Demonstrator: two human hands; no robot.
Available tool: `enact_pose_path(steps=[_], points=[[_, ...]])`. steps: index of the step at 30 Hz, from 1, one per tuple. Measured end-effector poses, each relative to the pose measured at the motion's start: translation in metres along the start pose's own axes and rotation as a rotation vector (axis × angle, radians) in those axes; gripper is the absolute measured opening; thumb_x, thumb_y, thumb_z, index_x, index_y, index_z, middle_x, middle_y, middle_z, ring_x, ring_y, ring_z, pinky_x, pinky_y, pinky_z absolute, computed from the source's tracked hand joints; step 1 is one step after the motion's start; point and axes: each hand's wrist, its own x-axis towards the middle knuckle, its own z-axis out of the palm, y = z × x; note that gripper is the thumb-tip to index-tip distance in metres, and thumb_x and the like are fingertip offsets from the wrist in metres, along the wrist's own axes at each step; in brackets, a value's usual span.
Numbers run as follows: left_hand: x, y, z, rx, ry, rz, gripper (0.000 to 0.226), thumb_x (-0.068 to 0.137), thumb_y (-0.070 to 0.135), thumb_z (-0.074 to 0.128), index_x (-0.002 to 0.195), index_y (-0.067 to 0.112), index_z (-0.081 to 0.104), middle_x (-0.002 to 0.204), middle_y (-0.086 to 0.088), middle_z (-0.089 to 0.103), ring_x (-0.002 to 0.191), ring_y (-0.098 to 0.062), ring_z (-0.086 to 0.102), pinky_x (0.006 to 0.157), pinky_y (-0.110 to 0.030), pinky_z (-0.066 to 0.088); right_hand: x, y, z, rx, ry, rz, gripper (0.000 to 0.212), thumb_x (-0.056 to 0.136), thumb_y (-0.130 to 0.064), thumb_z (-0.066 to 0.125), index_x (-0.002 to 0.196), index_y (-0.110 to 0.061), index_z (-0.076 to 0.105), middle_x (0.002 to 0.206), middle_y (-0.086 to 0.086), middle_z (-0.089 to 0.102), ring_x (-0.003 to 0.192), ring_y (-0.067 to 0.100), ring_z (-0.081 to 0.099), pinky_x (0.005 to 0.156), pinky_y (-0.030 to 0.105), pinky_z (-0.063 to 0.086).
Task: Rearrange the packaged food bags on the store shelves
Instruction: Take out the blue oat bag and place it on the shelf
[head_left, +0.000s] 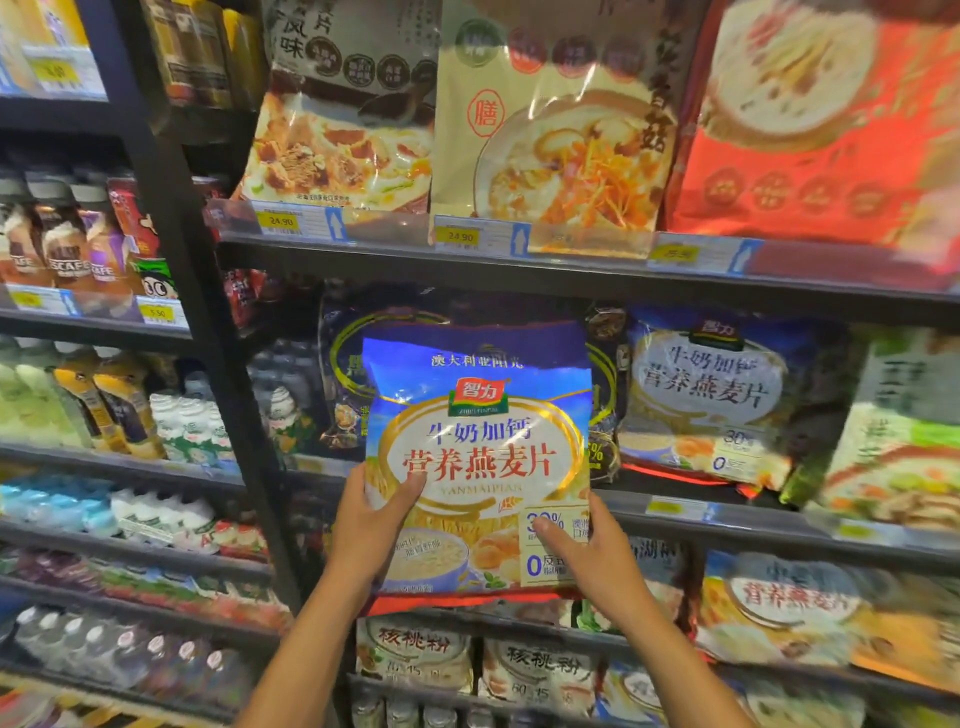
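Note:
A blue and gold oatmeal bag is held upright in front of the middle shelf. My left hand grips its lower left edge, thumb across the front. At the lower right side my right hand holds the bag, thumb on the front. Behind it on the shelf stands a dark bag, partly hidden. A matching blue oatmeal bag leans on the same shelf to the right.
The shelf above holds large soup-mix bags and a red bag. Walnut-powder bags fill the lower shelf. A black upright divides off bottled drinks at left. A green-white bag sits far right.

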Motion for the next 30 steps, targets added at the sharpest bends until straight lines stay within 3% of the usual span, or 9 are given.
enact_pose_path(steps=[3, 8, 10, 16, 19, 21, 23, 25, 30], points=[[-0.029, -0.011, 0.020, -0.021, -0.009, -0.027, 0.065, 0.066, 0.061, 0.087, 0.118, 0.030, 0.063, 0.115, 0.007, 0.076, 0.107, -0.017, 0.073, 0.096, -0.053, 0.058, -0.026, 0.015, -0.024, -0.015, 0.014, 0.025, 0.038, 0.090, -0.037, 0.078, 0.122, -0.043, 0.058, 0.108, -0.038, 0.069, 0.100, -0.014, 0.066, 0.083, 0.017, 0.053], [-0.079, -0.023, 0.057, -0.012, -0.063, -0.064, 0.053, 0.074, 0.054, 0.087, 0.115, 0.032, 0.063, 0.114, 0.006, 0.076, 0.107, -0.019, 0.073, 0.094, -0.052, 0.058, -0.075, 0.036, -0.068, -0.017, 0.048, 0.072, 0.039, 0.089, -0.038, 0.078, 0.122, -0.043, 0.057, 0.108, -0.030, 0.071, 0.097, -0.019, 0.063, 0.078, 0.011, 0.054], [-0.098, -0.026, 0.073, 0.007, -0.071, -0.067, 0.051, 0.076, 0.048, 0.087, 0.116, 0.029, 0.063, 0.112, 0.005, 0.077, 0.107, -0.020, 0.073, 0.090, -0.044, 0.059, -0.095, 0.046, -0.086, -0.027, 0.064, 0.082, 0.039, 0.089, -0.043, 0.078, 0.121, -0.045, 0.057, 0.115, -0.026, 0.070, 0.102, -0.014, 0.064, 0.086, 0.018, 0.055], [-0.157, -0.031, 0.115, 0.027, -0.157, -0.082, 0.049, 0.082, 0.037, 0.083, 0.121, 0.022, 0.059, 0.114, 0.004, 0.073, 0.106, -0.017, 0.071, 0.084, -0.034, 0.056, -0.154, 0.071, -0.134, -0.038, 0.095, 0.090, 0.045, 0.091, -0.041, 0.076, 0.128, -0.048, 0.053, 0.120, -0.030, 0.068, 0.109, -0.013, 0.063, 0.088, 0.016, 0.053], [-0.184, -0.037, 0.127, 0.030, -0.235, -0.119, 0.067, 0.072, 0.049, 0.089, 0.126, 0.026, 0.058, 0.117, 0.004, 0.075, 0.107, -0.015, 0.072, 0.091, -0.041, 0.058, -0.180, 0.083, -0.156, -0.038, 0.113, 0.117, 0.050, 0.090, -0.046, 0.075, 0.135, -0.044, 0.052, 0.124, -0.024, 0.068, 0.109, -0.011, 0.063, 0.096, 0.027, 0.055], [-0.195, -0.043, 0.132, 0.034, -0.311, -0.170, 0.074, 0.065, 0.046, 0.094, 0.126, 0.029, 0.056, 0.117, 0.002, 0.075, 0.108, -0.018, 0.073, 0.094, -0.045, 0.059, -0.193, 0.090, -0.168, -0.030, 0.121, 0.150, 0.050, 0.090, -0.045, 0.075, 0.134, -0.044, 0.053, 0.122, -0.025, 0.069, 0.107, -0.008, 0.064, 0.095, 0.032, 0.058], [-0.202, -0.047, 0.135, 0.072, -0.385, -0.205, 0.080, 0.063, 0.039, 0.097, 0.129, 0.031, 0.053, 0.119, 0.000, 0.074, 0.111, -0.020, 0.071, 0.095, -0.045, 0.058, -0.203, 0.094, -0.179, -0.038, 0.132, 0.165, 0.048, 0.089, -0.045, 0.076, 0.130, -0.048, 0.052, 0.121, -0.026, 0.069, 0.107, -0.007, 0.065, 0.092, 0.030, 0.058], [-0.207, -0.049, 0.139, 0.094, -0.450, -0.228, 0.090, 0.054, 0.046, 0.098, 0.131, 0.035, 0.052, 0.121, 0.002, 0.074, 0.114, -0.019, 0.070, 0.098, -0.046, 0.058, -0.208, 0.099, -0.191, -0.047, 0.133, 0.167, 0.049, 0.089, -0.044, 0.077, 0.130, -0.048, 0.050, 0.124, -0.027, 0.067, 0.112, -0.008, 0.063, 0.092, 0.022, 0.053], [-0.195, -0.045, 0.156, 0.120, -0.483, -0.189, 0.096, 0.052, 0.057, 0.098, 0.135, 0.043, 0.051, 0.130, 0.007, 0.070, 0.125, -0.020, 0.063, 0.105, -0.054, 0.052, -0.195, 0.103, -0.213, -0.101, 0.137, 0.155, 0.073, 0.083, -0.058, 0.077, 0.145, -0.035, 0.047, 0.138, -0.020, 0.061, 0.127, 0.005, 0.056, 0.107, 0.035, 0.048]])
